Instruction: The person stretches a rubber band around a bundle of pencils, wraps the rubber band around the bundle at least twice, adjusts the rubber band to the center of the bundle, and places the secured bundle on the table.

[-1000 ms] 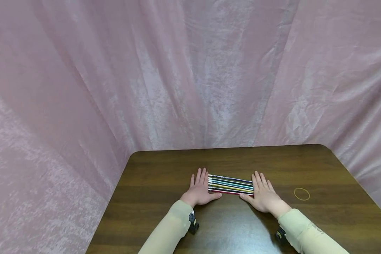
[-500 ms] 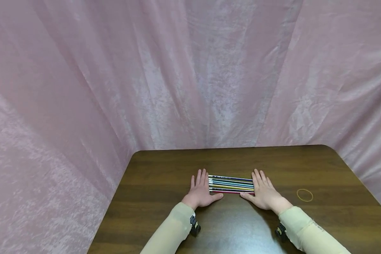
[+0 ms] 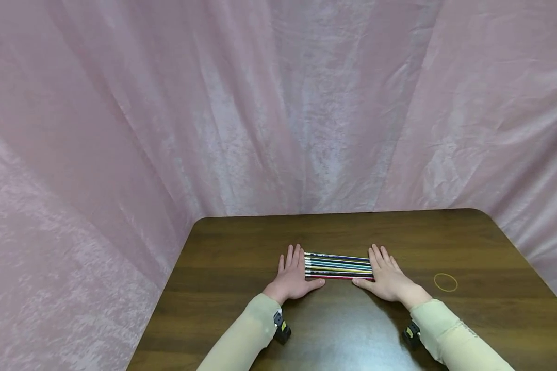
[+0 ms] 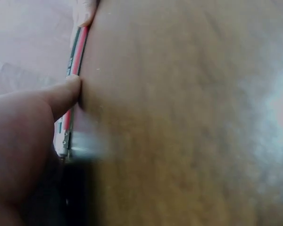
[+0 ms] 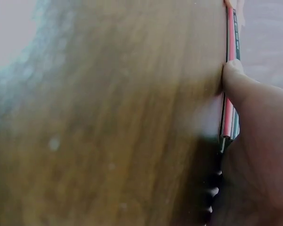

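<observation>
Several pencils [image 3: 338, 266] in dark, teal, yellow and red lie side by side on the table, running left to right. My left hand [image 3: 290, 279] rests over their left ends, fingers straight and thumb spread along the near side. Over the right ends lies my right hand [image 3: 387, 281] in a like pose, its thumb pointing inward. In the left wrist view the left thumb touches the red pencil [image 4: 78, 54] nearest me. The right wrist view shows the right thumb against that same red pencil [image 5: 231, 37]. Both hands hide the pencil ends in the head view.
A thin yellow ring, like a rubber band [image 3: 446, 291], lies on the table to the right of my right hand. The brown wooden table [image 3: 334, 229] has rounded far corners. Pink curtains [image 3: 278, 103] hang behind it and along its sides.
The head view has shifted slightly. Both hands stay at the two ends of the pencils, with little visible movement.
</observation>
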Motion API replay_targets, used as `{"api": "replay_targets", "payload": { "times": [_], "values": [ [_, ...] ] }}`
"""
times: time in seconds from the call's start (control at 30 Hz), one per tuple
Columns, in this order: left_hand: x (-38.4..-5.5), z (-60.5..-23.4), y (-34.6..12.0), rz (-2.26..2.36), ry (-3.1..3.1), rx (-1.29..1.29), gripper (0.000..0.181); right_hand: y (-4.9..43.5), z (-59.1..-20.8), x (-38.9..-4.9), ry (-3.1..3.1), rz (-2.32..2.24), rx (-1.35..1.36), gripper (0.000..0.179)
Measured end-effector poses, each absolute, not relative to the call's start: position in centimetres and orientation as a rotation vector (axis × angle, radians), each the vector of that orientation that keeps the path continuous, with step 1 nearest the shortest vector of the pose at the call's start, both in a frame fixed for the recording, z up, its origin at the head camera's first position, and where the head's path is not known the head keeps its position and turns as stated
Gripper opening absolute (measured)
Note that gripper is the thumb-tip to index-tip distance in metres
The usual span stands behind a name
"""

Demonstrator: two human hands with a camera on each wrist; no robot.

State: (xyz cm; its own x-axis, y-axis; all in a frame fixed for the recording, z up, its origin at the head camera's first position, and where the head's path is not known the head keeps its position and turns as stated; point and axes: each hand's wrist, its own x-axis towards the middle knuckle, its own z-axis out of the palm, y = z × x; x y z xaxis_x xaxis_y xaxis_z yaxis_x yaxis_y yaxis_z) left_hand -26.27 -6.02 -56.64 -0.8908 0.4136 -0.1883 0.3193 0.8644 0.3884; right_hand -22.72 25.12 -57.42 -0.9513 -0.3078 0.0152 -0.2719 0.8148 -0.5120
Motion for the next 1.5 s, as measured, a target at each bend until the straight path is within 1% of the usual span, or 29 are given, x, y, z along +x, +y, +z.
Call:
{"api": "replay_targets", "payload": {
  "times": [0.13, 0.27, 0.37, 0.57, 0.73, 0.97, 1.1, 1.2, 1.4, 1.5],
  "values": [
    [-26.5, -56.3, -6.0, 0.550, 2.749, 0.551, 0.115, 25.6, -57.8, -23.1, 2.923, -0.765, -0.434, 0.121],
    [-26.3, -55.8, -5.7, 0.547, 2.729, 0.552, 0.117, 26.3, -58.8, -23.5, 2.944, -0.720, -0.430, 0.120],
    [-26.6, -56.2, -5.7, 0.549, 2.730, 0.556, 0.117, 26.6, -59.1, -23.7, 2.954, -0.732, -0.448, 0.120],
    [-26.6, -55.9, -6.1, 0.545, 2.738, 0.598, 0.115, 26.5, -57.8, -23.1, 2.922, -0.750, -0.488, 0.115],
    [-26.4, -55.6, -6.9, 0.574, 2.766, 0.664, 0.109, 26.1, -55.5, -22.1, 2.874, -0.825, -0.529, 0.105],
    [-26.2, -55.2, -7.2, 0.906, 2.783, 0.732, 0.092, 26.0, -53.9, -22.0, 2.948, -0.806, -0.529, 0.103],
    [-26.2, -55.1, -6.8, 0.964, 2.809, 0.727, 0.087, 25.8, -53.4, -22.3, 2.976, -0.833, -0.533, 0.098],
    [-26.1, -55.1, -6.3, 0.976, 2.815, 0.730, 0.087, 25.6, -53.3, -22.4, 2.976, -0.845, -0.529, 0.096],
    [-26.7, -55.2, -5.0, 0.877, 2.862, 0.717, 0.093, 25.2, -53.4, -23.2, 2.977, -0.889, -0.499, 0.105],
    [-27.0, -55.1, -4.2, 0.809, 2.894, 0.712, 0.095, 24.9, -53.4, -23.7, 2.988, -0.900, -0.528, 0.103]
  ]
}}
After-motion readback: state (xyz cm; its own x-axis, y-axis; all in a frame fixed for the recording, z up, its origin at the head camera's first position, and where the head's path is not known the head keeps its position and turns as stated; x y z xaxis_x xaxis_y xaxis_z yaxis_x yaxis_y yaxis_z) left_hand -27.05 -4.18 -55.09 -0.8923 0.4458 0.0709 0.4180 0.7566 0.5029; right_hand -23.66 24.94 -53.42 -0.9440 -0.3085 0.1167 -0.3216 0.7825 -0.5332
